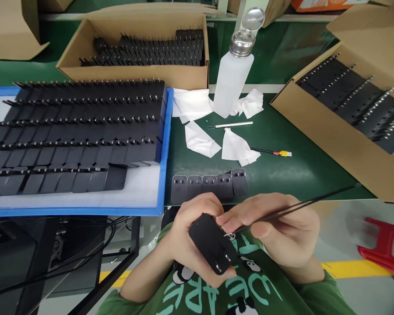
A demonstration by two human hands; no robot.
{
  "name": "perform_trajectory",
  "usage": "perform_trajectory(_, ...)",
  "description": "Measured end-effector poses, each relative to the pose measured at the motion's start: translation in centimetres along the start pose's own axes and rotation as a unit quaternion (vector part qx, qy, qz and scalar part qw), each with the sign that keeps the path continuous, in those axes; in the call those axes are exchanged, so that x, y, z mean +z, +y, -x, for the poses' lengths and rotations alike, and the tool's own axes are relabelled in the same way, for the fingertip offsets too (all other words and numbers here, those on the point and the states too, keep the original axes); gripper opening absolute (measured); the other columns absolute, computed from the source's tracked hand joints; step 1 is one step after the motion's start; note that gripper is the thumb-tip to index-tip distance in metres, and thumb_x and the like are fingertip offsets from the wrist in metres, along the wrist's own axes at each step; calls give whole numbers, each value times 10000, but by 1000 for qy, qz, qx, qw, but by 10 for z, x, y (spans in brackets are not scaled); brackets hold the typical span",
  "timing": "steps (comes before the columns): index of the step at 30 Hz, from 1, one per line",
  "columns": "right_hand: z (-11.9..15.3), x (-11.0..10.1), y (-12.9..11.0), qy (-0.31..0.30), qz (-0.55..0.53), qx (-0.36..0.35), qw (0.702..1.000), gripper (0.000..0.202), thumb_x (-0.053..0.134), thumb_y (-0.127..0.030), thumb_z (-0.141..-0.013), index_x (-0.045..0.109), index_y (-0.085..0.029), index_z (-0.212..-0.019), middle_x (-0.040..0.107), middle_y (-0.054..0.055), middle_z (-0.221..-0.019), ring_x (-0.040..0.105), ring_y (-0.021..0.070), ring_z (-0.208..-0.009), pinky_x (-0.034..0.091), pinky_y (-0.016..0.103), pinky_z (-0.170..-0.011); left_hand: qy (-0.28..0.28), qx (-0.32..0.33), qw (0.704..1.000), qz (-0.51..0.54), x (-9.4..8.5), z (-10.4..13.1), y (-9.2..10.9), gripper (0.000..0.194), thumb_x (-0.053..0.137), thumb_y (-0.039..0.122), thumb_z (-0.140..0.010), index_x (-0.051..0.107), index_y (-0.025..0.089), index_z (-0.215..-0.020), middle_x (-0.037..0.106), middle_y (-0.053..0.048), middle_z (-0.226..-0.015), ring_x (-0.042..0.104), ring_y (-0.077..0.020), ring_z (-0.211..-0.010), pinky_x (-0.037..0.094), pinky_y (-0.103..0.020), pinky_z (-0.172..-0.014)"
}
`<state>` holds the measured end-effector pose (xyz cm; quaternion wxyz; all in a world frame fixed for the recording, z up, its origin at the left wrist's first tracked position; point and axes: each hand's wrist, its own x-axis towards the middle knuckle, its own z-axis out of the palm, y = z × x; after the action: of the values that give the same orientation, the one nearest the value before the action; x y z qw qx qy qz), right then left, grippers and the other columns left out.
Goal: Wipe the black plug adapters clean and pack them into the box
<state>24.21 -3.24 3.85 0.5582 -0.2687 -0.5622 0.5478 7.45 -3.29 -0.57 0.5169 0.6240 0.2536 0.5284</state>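
My left hand (185,236) is closed around a black power adapter (210,243), its two metal prongs facing up at the lower end. In my right hand (287,234) is a pair of thin black tweezers (310,202), its fine tip at the adapter's right edge. The fingertips of my right hand rest near the adapter's upper corner. Just beyond my hands, a row of several black adapters (210,188) stands along the table edge, prongs up.
On the left, a blue-rimmed tray (167,144) holds rows of adapters. Cardboard boxes of adapters stand behind (144,75) and at right (335,144). Between them are a white pump bottle (231,81), wipes (202,140), a white pen-like tool (234,124) and a USB cable (284,153).
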Motion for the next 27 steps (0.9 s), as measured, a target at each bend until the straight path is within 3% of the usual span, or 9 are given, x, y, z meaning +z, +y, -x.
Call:
perform_trajectory(10,2,3,3,5,-52,29,998,183,640,-196,-941,740,-206,-1093,782,34,-913,768,220,-850,681,323,-723,5,6,1000,-1,1,1,1,465,792,509,-696,501,213,-905,465,22,-758,440,-112,-614,395,-273,-548)
perform_trajectory(27,1,4,3,4,-74,13,997,174,647,-152,-927,741,-150,-1074,776,71,-863,769,235,-847,678,317,-700,0,0,1000,10,1,2,-1,484,805,528,-678,498,215,-884,468,28,-751,430,-102,-604,386,-261,-542)
